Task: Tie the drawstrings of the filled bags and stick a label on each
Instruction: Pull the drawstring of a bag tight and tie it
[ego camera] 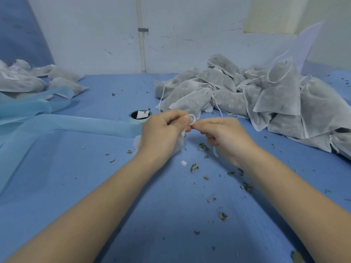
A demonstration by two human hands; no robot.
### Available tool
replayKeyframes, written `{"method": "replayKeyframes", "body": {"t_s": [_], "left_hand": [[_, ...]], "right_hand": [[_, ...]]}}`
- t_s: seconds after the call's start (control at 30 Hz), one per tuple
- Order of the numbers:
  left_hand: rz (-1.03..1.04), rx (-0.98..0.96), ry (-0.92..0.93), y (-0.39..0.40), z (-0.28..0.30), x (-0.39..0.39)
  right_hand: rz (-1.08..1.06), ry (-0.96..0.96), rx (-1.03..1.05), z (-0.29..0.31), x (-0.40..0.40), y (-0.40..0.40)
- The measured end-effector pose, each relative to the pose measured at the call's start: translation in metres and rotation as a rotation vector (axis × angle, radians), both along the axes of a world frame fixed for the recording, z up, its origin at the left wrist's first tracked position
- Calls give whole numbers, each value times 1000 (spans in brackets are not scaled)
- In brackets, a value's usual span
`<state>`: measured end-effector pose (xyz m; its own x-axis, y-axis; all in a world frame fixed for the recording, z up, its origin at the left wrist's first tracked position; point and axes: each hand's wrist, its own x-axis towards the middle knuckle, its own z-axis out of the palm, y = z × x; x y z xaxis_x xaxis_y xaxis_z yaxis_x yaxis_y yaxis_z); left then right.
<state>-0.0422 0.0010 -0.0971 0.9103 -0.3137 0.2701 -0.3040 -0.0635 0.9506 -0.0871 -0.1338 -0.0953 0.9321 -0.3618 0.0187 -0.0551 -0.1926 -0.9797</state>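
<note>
The left hand (159,133) grips the bag (179,144) low against the worktop (95,186). Its drawstring (192,119) loops up between both hands, and the right hand (224,135), just beside, pinches the cord's other side; the knot probably tightens by pulling rightward.

Both hands (160,130) (224,136) on drawstring (192,119)

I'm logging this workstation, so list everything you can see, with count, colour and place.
table: one, blue cover, fills the foreground
untied bags: a pile, too many to count, grey-white, far right
labelled bags: several, grey-white, far left
label roll: one, light blue, centre, behind the hands
backing strip: one, light blue, trailing left
leaf crumbs: many, green-brown, scattered
held bag: one, white, under left hand
drawstring: white loop between the hands
left hand: grips bag
right hand: pinches drawstring
</note>
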Motion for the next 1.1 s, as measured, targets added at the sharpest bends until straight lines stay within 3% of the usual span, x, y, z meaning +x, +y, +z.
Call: {"method": "replayKeyframes", "body": {"t_s": [0.17, 0.23, 0.3, 0.43, 0.6, 0.7, 0.9, 1.0, 1.1], "left_hand": [[134, 322, -436, -3, -4, -5], [190, 340, -519, -5, -4, -8], [234, 337, -527, -5, -5, -8], [259, 313, -423, -6, -8, -8], [258, 273, -321, -9, -9, -8], [234, 241, -235, -9, -8, -6], [168, 161, -148, -9, -6, -7], [165, 101, -225, -8, -7, -13], [223, 94, -421, -6, -8, -17]], "right_hand": [[40, -12, 151, 3, 0, -5], [56, -36, 260, 3, 0, -4], [77, -73, 268, 2, -1, -3], [64, -143, 83, -1, -4, 4], [-19, -118, 110, -4, -3, 7], [-33, -70, 258, -2, -2, 9], [208, 61, 715, 3, -5, 10], [205, 44, 764, 2, -5, 12], [183, 34, 766, 2, -4, 12]]}}
